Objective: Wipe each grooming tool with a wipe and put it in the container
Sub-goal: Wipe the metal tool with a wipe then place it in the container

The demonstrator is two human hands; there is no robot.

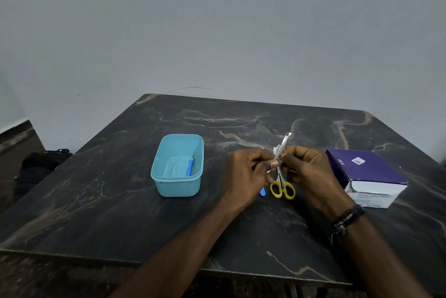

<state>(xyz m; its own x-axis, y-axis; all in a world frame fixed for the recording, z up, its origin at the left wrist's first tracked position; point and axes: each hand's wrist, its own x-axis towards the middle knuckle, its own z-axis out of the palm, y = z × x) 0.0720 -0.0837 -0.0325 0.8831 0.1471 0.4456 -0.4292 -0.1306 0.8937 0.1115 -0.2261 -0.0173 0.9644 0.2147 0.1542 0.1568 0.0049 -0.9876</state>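
This looks like a plain room in a home rather than a salon or workshop. A bare grey-white painted wall [217,20], marked only by a thin hairline crack, stands behind a small worktop [120,201] with a dark marble-patterned surface and worn edges. On it sit household bits: a light blue plastic container [169,186], yellow-handled scissors [282,189] and a purple and white cardboard box [366,172]. A dark bag [36,167] lies on the floor at the left.

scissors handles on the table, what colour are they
Yellow: the scissors have yellow loop handles, lying on the table below the hands. Clearest in the head view.
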